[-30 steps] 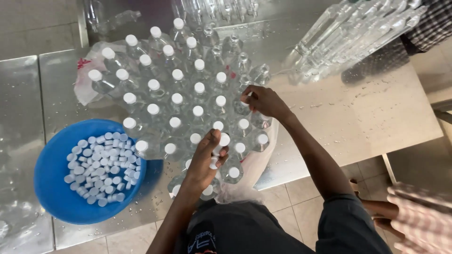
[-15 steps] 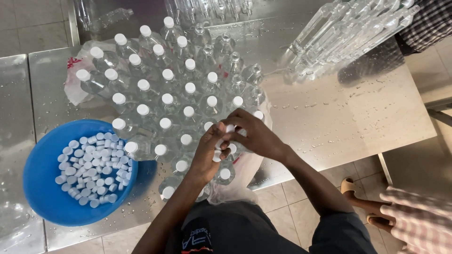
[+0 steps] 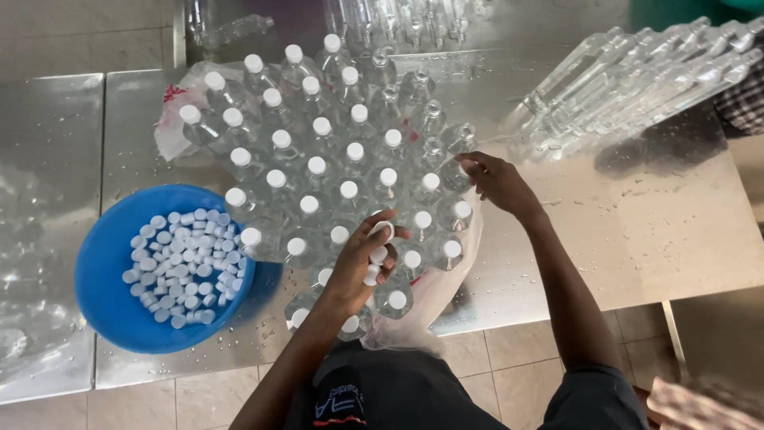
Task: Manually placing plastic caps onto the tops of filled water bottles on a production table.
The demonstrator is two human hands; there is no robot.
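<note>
Near the front left edge of the steel counter point(image 3: 637, 239), a blue bowl point(image 3: 103, 263) is sitting, and loose white caps point(image 3: 183, 267) are lying heaped in it. Just right of the bowl, a block of clear plastic bottles point(image 3: 318, 171) is standing upright in rows on a sheet of clear plastic point(image 3: 434, 299), which is hanging over the counter's front edge. Most of these bottles are wearing white caps; a few at the block's back right are standing open.

The left hand point(image 3: 362, 263) is resting over the front rows of the block, its fingers point(image 3: 382, 225) curling loosely around several white caps, one pinched at the tips above a bottle there. The bottles under the palm are partly hidden.

Further right, the right hand point(image 3: 497, 181) is reaching to the right edge of the block. Its fingers point(image 3: 471, 166) are closing on the top of a bottle there, with a bit of white showing at the tips; whether that is a cap in its grip or the bottle's own top cannot be told.

Toward the back right corner, a pile of empty clear bottles point(image 3: 637, 76) is lying on its side across the counter, well apart from both hands. More clear bottles point(image 3: 398, 20) are standing along the back edge.
</note>
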